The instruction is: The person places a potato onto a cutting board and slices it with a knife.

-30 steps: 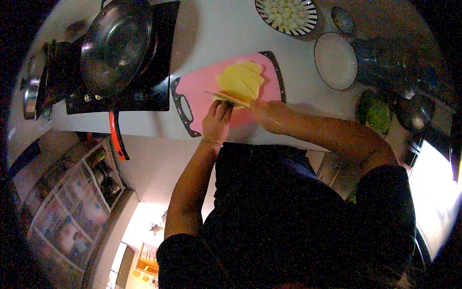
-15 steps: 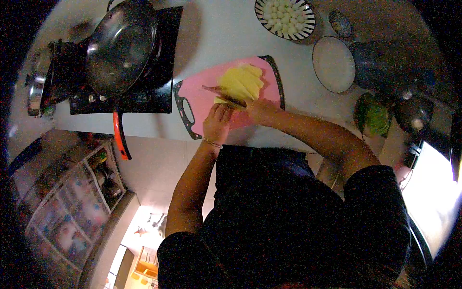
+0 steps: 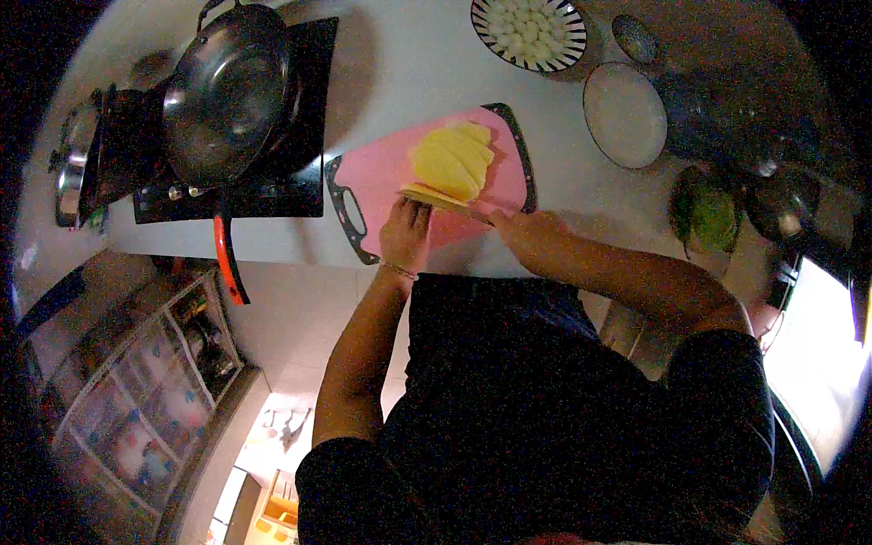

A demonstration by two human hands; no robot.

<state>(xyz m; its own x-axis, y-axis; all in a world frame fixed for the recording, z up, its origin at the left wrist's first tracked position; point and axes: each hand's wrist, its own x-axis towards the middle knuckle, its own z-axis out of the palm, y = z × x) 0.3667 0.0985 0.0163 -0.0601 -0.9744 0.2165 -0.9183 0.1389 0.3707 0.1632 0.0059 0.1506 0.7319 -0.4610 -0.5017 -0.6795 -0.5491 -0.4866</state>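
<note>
On a pink cutting board (image 3: 372,168) with a dark speckled border lies a fanned pile of pale yellow slices (image 3: 451,159); their kind is unclear. My right hand (image 3: 536,241) grips the handle of a kitchen knife (image 3: 445,202), whose blade lies along the near side of the pile and points left. My left hand (image 3: 404,236) rests over the board's near edge, fingers together and fingertips close against the blade. What those fingertips press on is hidden.
A dark wok (image 3: 227,100) with an orange-red handle sits on the black stove (image 3: 309,118) at left. Beyond the board stand a striped bowl (image 3: 578,36) of white pieces and a pale plate (image 3: 625,116). A leafy green vegetable (image 3: 710,218) lies at right.
The knife and my right hand have drawn back toward me and to the right, away from the pile. My left hand has stayed nearly in place. The view has shifted slightly.
</note>
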